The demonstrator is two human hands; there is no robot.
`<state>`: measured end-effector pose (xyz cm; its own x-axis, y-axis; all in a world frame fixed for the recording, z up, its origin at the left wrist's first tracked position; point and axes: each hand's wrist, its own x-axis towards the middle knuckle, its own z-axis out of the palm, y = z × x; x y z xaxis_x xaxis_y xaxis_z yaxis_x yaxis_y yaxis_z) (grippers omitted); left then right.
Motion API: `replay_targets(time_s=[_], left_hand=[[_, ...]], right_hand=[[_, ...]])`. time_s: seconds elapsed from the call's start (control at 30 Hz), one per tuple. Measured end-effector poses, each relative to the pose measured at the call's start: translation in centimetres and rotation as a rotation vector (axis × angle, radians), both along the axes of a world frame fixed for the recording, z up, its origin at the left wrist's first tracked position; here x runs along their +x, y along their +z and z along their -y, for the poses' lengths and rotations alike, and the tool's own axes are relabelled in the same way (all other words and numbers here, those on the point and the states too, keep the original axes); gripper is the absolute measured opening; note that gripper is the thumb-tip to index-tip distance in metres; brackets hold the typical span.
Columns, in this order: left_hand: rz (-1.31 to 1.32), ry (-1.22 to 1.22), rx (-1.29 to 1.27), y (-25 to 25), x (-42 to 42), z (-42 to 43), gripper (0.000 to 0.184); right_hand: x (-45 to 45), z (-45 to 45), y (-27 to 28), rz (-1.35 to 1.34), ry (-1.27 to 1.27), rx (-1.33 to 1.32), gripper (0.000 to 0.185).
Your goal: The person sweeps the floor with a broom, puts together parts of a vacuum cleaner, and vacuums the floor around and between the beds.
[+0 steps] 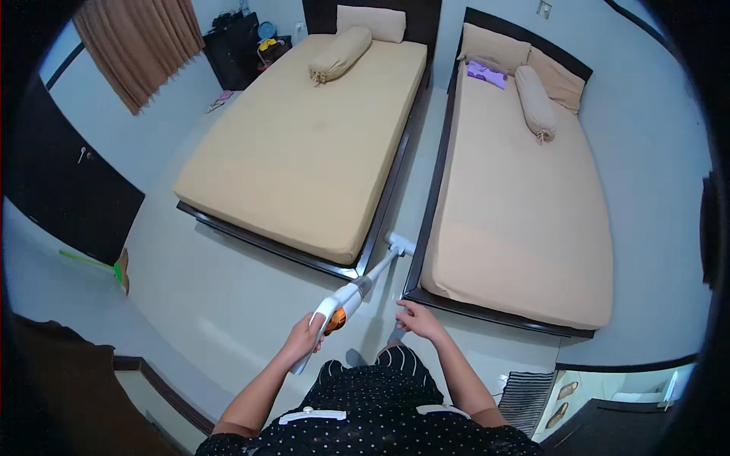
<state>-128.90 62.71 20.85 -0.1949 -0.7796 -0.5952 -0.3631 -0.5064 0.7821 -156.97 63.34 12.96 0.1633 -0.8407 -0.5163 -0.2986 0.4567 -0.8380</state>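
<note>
My left hand (306, 334) is closed around the handle of a white and orange stick vacuum cleaner (328, 306). Its tube slants forward to the floor head (398, 244), which lies on the tiles at the mouth of the gap between two beds. My right hand (417, 318) hovers by the near corner of the right bed's dark frame (494, 311), fingers apart and loosely bent, with nothing in them. Whether it touches the frame I cannot tell.
The left bed (296, 144) and right bed (525, 205) bear bolsters and pillows. Purple cloth (487, 74) lies on the right one. A dark door (68, 167) and a green-handled broom (119, 272) stand left. A striped mat (526, 397) and shoes (558, 414) are at the lower right.
</note>
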Motion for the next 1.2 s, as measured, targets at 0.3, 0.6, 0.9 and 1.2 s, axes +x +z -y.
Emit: replay_targets(time_s=[0.3, 0.6, 0.9, 1.2], left_hand=[[-0.043, 0.043, -0.074, -1.9, -5.5, 1.9, 0.039], [-0.036, 0.101, -0.169, -4.6, -13.9, 11.7, 0.037], [-0.056, 0.235, -0.234, -10.1, -20.4, 21.0, 0.048], [-0.098, 0.243, -0.162, -6.5, -20.6, 15.7, 0.039]], right_hand=[[-2.7, 0.1, 1.8, -0.035, -0.048, 0.069, 0.042], [-7.9, 4.5, 0.2, 0.043, -0.068, 0.107, 0.044], [-13.8, 9.6, -0.2, -0.008, -0.02, 0.134, 0.042], [-10.7, 16.2, -3.3, -0.485, 0.277, -0.193, 0.062]])
